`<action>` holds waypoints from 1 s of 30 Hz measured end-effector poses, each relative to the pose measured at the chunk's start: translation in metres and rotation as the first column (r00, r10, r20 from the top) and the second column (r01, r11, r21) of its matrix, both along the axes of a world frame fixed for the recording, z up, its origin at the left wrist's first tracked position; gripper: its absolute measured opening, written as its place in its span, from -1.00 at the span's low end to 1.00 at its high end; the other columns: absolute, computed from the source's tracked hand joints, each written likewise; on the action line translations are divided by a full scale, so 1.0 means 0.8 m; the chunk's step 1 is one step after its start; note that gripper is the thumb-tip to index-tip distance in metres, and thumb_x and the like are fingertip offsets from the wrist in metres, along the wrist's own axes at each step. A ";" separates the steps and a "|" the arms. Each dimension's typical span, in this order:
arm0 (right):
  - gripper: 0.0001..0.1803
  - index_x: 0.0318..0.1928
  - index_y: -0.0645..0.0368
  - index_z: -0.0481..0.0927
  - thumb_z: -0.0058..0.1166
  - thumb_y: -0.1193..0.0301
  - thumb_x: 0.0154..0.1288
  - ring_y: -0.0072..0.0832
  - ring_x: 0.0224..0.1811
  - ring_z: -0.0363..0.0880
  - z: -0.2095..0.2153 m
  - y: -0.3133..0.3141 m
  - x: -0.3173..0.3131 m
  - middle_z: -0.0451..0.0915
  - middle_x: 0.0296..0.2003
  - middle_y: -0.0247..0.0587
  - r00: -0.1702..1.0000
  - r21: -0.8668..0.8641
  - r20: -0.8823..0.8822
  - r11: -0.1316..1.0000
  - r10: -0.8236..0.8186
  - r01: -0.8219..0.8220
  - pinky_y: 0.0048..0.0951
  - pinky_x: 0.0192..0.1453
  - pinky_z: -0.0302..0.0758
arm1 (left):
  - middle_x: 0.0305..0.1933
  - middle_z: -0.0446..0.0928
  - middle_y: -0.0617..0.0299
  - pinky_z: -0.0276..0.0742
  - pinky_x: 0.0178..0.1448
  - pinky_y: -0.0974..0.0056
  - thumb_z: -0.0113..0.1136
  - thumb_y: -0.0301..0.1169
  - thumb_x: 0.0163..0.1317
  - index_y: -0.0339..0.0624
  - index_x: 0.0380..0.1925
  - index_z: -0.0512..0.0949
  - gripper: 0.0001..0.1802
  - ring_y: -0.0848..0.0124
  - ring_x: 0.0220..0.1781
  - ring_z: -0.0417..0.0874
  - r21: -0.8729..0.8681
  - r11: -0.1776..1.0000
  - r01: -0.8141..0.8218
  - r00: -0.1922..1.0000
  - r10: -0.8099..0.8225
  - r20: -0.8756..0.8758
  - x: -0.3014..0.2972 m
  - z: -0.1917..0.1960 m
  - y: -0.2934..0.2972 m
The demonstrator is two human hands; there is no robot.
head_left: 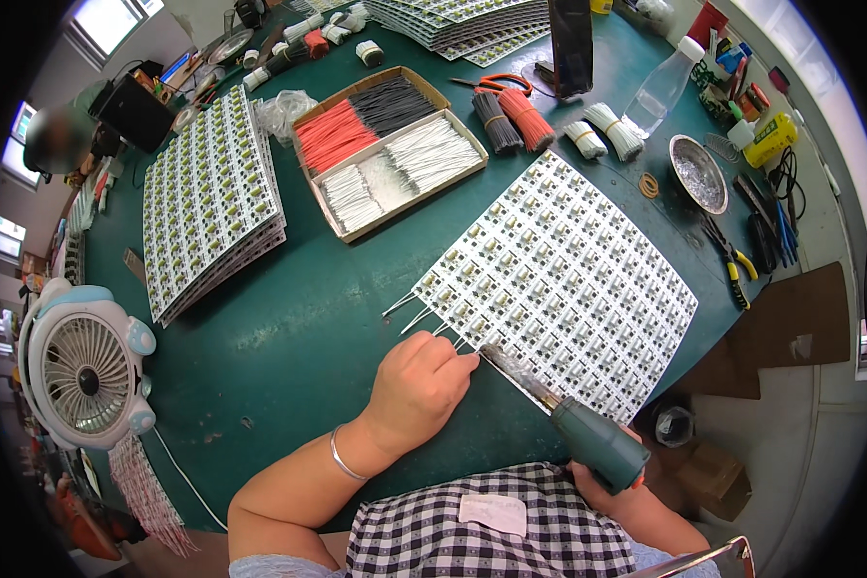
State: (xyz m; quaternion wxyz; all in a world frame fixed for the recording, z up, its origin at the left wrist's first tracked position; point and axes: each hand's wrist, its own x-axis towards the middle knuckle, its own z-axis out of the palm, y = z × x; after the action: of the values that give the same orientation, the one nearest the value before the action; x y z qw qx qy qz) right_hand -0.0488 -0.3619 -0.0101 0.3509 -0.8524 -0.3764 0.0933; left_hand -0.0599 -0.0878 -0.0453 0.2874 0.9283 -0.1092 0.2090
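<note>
Soldering in hand on white panel of small circuit boards (568,279): left hand (419,385) at panel's near-left edge, fingertips pinched on a white wire lead against that edge; right hand (612,486) clenched around green-handled soldering iron (568,419), tip resting on the same edge beside the left fingertips. Progress judged early: only four or so leads (416,313) projecting from panel's near-left edge, remaining rows seemingly unwired. Stock remaining: tray of red, black and white wires (387,144) beyond panel, further panel stack (212,202) left of it.

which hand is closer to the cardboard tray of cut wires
Left. The left hand rests on the green table at the near corner of the white circuit panel, below the tray. The right hand grips the soldering iron lower and further right, further from the tray.
</note>
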 end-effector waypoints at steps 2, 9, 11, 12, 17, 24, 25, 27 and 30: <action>-0.68 -0.18 0.17 0.59 0.14 0.52 -0.05 -0.27 -0.30 0.60 0.003 0.001 -0.001 0.61 -0.26 -0.19 0.995 0.029 -0.100 0.999 -0.029 0.032 -0.38 -0.18 0.54 | -0.54 0.40 0.26 0.40 -0.43 0.25 0.32 -0.61 -0.21 -0.17 -0.46 0.58 -0.78 0.29 -0.49 0.44 -0.001 1.000 -0.002 1.000 0.002 0.000 0.000 0.000 0.000; -0.65 -0.16 0.19 0.59 0.18 0.50 -0.07 -0.29 -0.27 0.62 0.001 0.001 0.000 0.61 -0.25 -0.17 0.999 -0.001 -0.039 1.000 -0.012 0.012 -0.41 -0.15 0.56 | -0.53 0.41 0.26 0.41 -0.41 0.26 0.32 -0.61 -0.20 -0.17 -0.45 0.59 -0.78 0.30 -0.48 0.45 -0.008 1.000 -0.005 1.000 0.005 -0.009 -0.001 0.001 0.000; -0.64 -0.17 0.21 0.59 0.21 0.49 -0.10 -0.28 -0.28 0.62 -0.002 -0.001 -0.001 0.61 -0.26 -0.17 1.000 -0.039 -0.007 0.999 0.005 -0.006 -0.40 -0.15 0.56 | -0.53 0.41 0.26 0.42 -0.40 0.26 0.32 -0.61 -0.19 -0.17 -0.45 0.59 -0.78 0.30 -0.47 0.45 -0.009 1.000 -0.009 1.000 0.009 -0.011 -0.001 0.001 0.001; -0.64 -0.17 0.21 0.59 0.21 0.49 -0.10 -0.28 -0.28 0.62 -0.001 -0.001 -0.003 0.61 -0.26 -0.17 1.000 -0.040 -0.006 0.999 0.005 -0.005 -0.40 -0.15 0.56 | -0.53 0.41 0.26 0.42 -0.40 0.26 0.32 -0.61 -0.19 -0.17 -0.45 0.59 -0.78 0.30 -0.47 0.45 -0.014 1.000 -0.003 1.000 0.003 -0.012 -0.001 0.001 0.001; -0.60 -0.10 0.25 0.55 0.20 0.50 -0.04 -0.33 -0.29 0.63 0.009 0.002 -0.003 0.60 -0.25 -0.18 0.996 -0.094 0.070 0.994 0.059 -0.052 -0.43 -0.16 0.55 | -0.53 0.41 0.26 0.42 -0.39 0.27 0.31 -0.60 -0.19 -0.17 -0.45 0.60 -0.78 0.30 -0.46 0.46 -0.021 1.000 0.005 1.000 -0.005 -0.017 0.000 0.000 0.001; -0.62 -0.04 0.28 0.54 0.14 0.50 0.05 -0.32 -0.21 0.63 -0.009 -0.012 -0.007 0.60 -0.18 -0.15 0.972 0.094 -0.224 0.991 -0.070 0.093 -0.45 -0.10 0.54 | -0.53 0.41 0.26 0.42 -0.39 0.27 0.32 -0.61 -0.18 -0.17 -0.45 0.60 -0.79 0.31 -0.46 0.46 -0.015 1.000 0.000 1.000 0.000 -0.029 0.000 0.001 0.000; -0.62 -0.04 0.27 0.54 0.13 0.50 0.06 -0.32 -0.18 0.63 -0.009 -0.012 -0.005 0.60 -0.17 -0.15 0.969 0.100 -0.240 0.991 -0.061 0.087 -0.45 -0.07 0.54 | -0.53 0.42 0.26 0.42 -0.40 0.26 0.32 -0.61 -0.18 -0.17 -0.45 0.60 -0.79 0.31 -0.47 0.46 -0.015 1.000 -0.002 1.000 0.002 -0.028 0.000 0.001 0.000; -0.62 -0.03 0.27 0.54 0.12 0.51 0.07 -0.31 -0.16 0.63 -0.011 -0.013 -0.004 0.60 -0.16 -0.14 0.965 0.106 -0.256 0.991 -0.055 0.085 -0.45 -0.05 0.54 | -0.53 0.42 0.26 0.42 -0.40 0.26 0.32 -0.61 -0.18 -0.17 -0.46 0.60 -0.79 0.31 -0.47 0.46 -0.014 1.000 -0.001 0.999 0.001 -0.035 0.000 0.002 0.000; -0.63 -0.03 0.26 0.54 0.11 0.52 0.09 -0.32 -0.14 0.62 -0.013 -0.016 -0.003 0.61 -0.15 -0.14 0.974 0.078 -0.223 0.995 -0.043 0.061 -0.45 -0.03 0.53 | -0.52 0.43 0.26 0.43 -0.39 0.27 0.33 -0.61 -0.18 -0.16 -0.46 0.60 -0.79 0.31 -0.47 0.46 -0.020 1.000 -0.003 0.999 0.002 -0.040 0.001 0.002 -0.001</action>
State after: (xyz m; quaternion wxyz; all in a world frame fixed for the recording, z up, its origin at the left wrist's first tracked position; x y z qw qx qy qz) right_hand -0.0514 -0.3744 -0.0203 0.4284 -0.8307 -0.3162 0.1622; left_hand -0.0594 -0.0886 -0.0439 0.2984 0.9296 -0.1000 0.1917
